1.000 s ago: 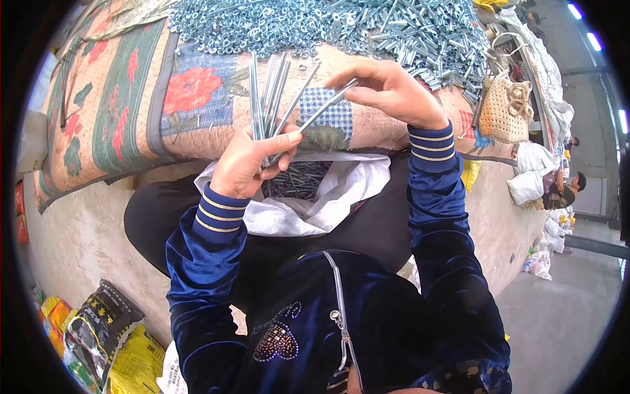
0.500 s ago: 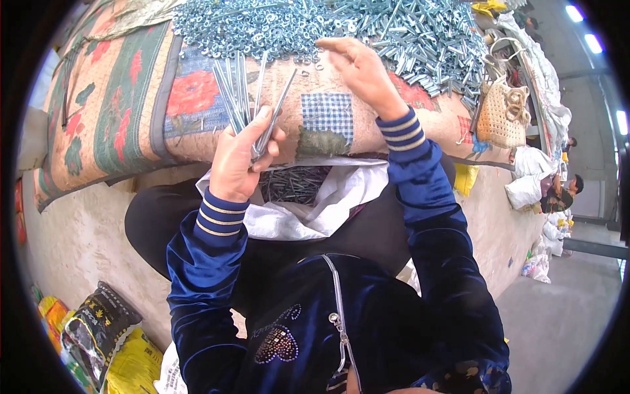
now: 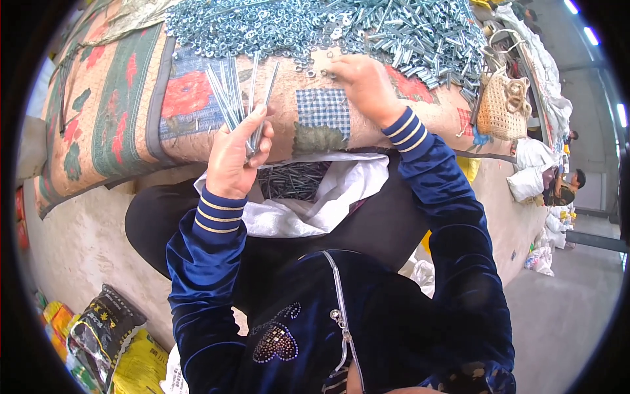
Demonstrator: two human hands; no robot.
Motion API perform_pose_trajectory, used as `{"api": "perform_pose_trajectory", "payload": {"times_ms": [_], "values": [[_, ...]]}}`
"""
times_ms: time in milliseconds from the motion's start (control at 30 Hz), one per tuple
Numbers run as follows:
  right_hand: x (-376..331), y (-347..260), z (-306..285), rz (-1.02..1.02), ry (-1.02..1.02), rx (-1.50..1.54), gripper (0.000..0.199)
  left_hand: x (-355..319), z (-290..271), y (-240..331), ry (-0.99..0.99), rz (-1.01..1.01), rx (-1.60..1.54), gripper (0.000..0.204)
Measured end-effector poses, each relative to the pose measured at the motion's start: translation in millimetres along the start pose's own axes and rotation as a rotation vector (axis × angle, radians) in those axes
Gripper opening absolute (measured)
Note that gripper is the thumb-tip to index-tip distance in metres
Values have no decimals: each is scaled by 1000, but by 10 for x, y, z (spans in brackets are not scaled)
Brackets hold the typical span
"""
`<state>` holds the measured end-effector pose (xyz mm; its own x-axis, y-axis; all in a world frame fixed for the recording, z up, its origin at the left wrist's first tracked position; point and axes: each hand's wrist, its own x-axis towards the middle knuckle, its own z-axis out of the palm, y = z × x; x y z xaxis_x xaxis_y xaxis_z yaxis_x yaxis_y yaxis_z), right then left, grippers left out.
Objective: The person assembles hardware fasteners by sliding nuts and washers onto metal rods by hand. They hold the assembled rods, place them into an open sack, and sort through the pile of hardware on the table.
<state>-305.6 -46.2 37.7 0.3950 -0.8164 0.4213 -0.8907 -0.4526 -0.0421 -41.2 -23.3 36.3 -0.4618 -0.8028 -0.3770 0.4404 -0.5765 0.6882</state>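
My left hand (image 3: 235, 154) is closed around a fanned bundle of thin, shiny metal rods (image 3: 226, 92), their tips pointing up and away from me. My right hand (image 3: 369, 85) is at the near edge of a heap of small metal nuts or washers (image 3: 243, 29). Its fingers are drawn together, with the fingertips beside a few loose nuts (image 3: 310, 73); what they pinch, if anything, is too small to make out. In my lap, below the hands, a white woven sack (image 3: 351, 190) gapes, with many dark metal rods (image 3: 292, 180) inside.
A pile of short metal tubes or pins (image 3: 426, 43) lies at the far right on the patchwork-covered surface (image 3: 121, 98). A woven basket (image 3: 502, 108) hangs at its right edge. Packed bags (image 3: 105, 328) lie at lower left. Another person (image 3: 567, 187) is far right.
My right hand has come nearer to me, its spread fingers now drawn together beside the loose nuts. My left hand still holds the rods in nearly the same place.
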Motion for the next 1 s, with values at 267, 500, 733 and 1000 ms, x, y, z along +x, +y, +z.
{"api": "perform_pose_trajectory", "payload": {"times_ms": [267,500,733,1000], "values": [[-158,273,-150,462,80,396,13,42,11,-28,-2,-30,34,23],[-67,300,-229,673,90,578,18,42,1,-29,14,-37,55,22],[53,216,96,297,57,189,19,25,54,-16,4,-26,72,23],[85,117,-65,546,-31,740,17,36,14,-60,-3,-27,68,20]]}}
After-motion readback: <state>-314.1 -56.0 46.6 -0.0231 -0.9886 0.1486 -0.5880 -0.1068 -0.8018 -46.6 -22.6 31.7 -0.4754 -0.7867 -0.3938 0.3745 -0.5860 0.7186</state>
